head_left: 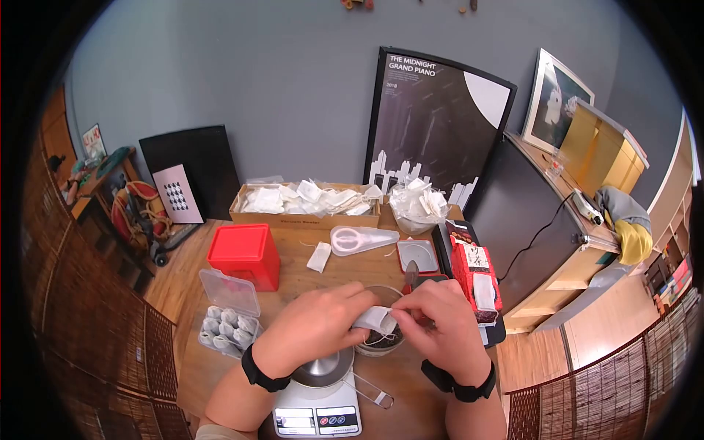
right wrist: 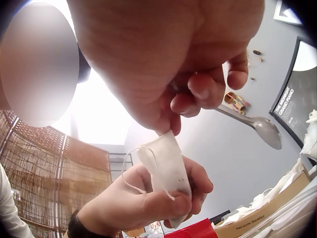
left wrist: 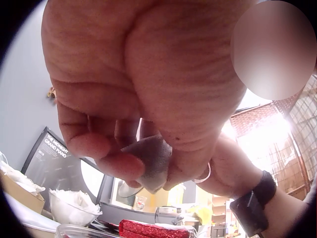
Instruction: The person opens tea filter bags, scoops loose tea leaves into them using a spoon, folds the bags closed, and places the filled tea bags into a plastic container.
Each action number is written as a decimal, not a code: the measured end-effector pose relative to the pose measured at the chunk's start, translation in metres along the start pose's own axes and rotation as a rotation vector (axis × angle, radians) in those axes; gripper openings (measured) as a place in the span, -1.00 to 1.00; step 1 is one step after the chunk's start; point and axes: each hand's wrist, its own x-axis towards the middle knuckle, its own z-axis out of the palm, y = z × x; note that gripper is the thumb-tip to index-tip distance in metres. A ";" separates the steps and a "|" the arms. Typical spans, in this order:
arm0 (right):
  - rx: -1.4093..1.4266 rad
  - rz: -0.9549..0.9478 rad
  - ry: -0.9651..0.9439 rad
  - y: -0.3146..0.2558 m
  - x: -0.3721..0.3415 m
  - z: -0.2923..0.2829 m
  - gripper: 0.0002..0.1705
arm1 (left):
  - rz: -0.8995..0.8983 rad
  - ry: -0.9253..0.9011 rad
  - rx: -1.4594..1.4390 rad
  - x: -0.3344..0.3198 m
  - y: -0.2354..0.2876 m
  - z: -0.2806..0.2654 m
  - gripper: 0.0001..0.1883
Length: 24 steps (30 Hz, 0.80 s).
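A white drawstring tea bag [right wrist: 166,166] with dark contents showing through its lower part is between both hands. My left hand [head_left: 323,323] grips its lower body between thumb and fingers. The fingertips of my right hand [head_left: 438,315] pinch its top edge, and its string hangs loose in the right wrist view. A metal spoon [right wrist: 267,133] sticks out from the same right hand, its handle held in the curled fingers. Below the bag is a clear bowl [head_left: 378,353] of dark loose leaves. A metal pan [head_left: 323,372] rests on the white scale [head_left: 317,419], near my left wrist.
A lidded box of filled bags [head_left: 227,326] and a red canister [head_left: 246,257] stand left. Behind are a carton of empty bags [head_left: 308,218], a bowl of bags [head_left: 418,209], scissors in a case [head_left: 363,240] and a single bag [head_left: 319,257]. A red tea packet [head_left: 477,271] lies right.
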 end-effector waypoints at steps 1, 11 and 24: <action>0.000 0.003 0.001 0.001 0.000 0.001 -0.87 | -0.004 0.005 -0.002 0.000 0.001 0.000 -0.59; 0.092 0.105 0.048 0.008 0.000 -0.002 -0.92 | -0.058 0.045 -0.121 -0.001 -0.004 0.002 -0.61; 0.282 0.208 -0.067 0.025 -0.006 -0.003 -0.75 | -0.155 0.099 -0.039 -0.001 -0.009 -0.005 -0.62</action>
